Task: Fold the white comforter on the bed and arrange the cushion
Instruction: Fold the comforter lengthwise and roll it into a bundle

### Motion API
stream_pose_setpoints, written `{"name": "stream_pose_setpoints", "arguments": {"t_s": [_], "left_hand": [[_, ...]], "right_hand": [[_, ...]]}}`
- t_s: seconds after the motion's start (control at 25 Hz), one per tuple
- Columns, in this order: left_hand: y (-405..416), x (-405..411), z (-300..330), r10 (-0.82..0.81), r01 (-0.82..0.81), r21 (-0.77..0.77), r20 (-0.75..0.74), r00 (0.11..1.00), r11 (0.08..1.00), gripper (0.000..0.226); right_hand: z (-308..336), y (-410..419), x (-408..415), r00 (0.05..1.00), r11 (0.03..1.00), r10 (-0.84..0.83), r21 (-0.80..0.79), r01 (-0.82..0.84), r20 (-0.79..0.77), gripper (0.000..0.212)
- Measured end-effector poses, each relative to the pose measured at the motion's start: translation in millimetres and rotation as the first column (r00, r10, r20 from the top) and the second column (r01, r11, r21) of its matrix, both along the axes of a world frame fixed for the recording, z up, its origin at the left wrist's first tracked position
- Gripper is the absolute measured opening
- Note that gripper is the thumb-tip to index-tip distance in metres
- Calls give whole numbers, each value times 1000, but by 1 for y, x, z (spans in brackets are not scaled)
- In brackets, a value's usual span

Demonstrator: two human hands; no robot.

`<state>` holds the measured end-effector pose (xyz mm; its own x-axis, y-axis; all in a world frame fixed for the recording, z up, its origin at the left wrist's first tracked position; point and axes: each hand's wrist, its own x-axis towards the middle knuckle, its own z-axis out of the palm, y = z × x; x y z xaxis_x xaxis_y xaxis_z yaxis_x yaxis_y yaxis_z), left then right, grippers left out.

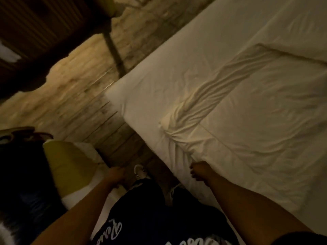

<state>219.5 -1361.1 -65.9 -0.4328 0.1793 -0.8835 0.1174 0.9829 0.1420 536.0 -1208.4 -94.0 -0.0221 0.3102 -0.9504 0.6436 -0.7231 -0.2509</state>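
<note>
Darkness fills the far left, where I make out a black bag and, just beside it, a yellow-green cushion lying on white fabric. My left hand hangs by the cushion's near edge with its fingers curled; whether it holds anything I cannot tell. Between my hands I see a white shoe on the wooden floor. My right hand pinches the white comforter at the bed's near edge, and creases run from that grip toward the far corner. The comforter covers the bed, which fills the right side.
</note>
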Motion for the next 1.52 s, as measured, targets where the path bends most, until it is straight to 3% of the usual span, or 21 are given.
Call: {"name": "stream_pose_setpoints", "arguments": {"t_s": [0.2, 0.4, 0.6, 0.8, 0.92, 1.04, 1.2, 1.32, 1.44, 1.52], "left_hand": [[-108, -63, -9, 441, -441, -9, 58, 896, 897, 32], [-169, -129, -16, 643, -638, -84, 146, 752, 765, 29], [-168, -221, -11, 673, -664, -118, 187, 716, 739, 32], [-75, -330, 11, 676, -707, 107, 224, 702, 699, 30], [-2, -394, 30, 620, -672, 224, 262, 739, 706, 25], [60, -458, 41, 540, -590, 270, 242, 806, 761, 28], [106, -527, 46, 560, -584, 264, 165, 812, 768, 30], [108, -556, 40, 620, -629, 186, 113, 777, 755, 31], [115, -591, 36, 743, -747, 122, 79, 664, 654, 31], [126, -620, 33, 728, -731, 86, 66, 682, 677, 30]], "right_hand": [[59, 50, -204, 971, 964, 89, 266, -27, -223, 18], [98, 61, -356, 922, 926, 174, 377, -33, -345, 21], [61, 41, -398, 955, 931, 264, 294, -216, -135, 26], [34, 39, -372, 979, 974, 190, 110, -197, 71, 20], [17, 63, -370, 976, 987, 162, -9, -162, 146, 25], [0, 102, -406, 985, 995, 102, -8, -102, 136, 27], [-1, 163, -499, 991, 993, 121, -19, -120, 63, 29], [15, 207, -577, 983, 984, 180, 15, -180, -23, 29], [46, 256, -667, 965, 974, 220, 96, -207, -146, 17], [61, 291, -724, 940, 957, 258, 196, -216, -222, 18]]}}
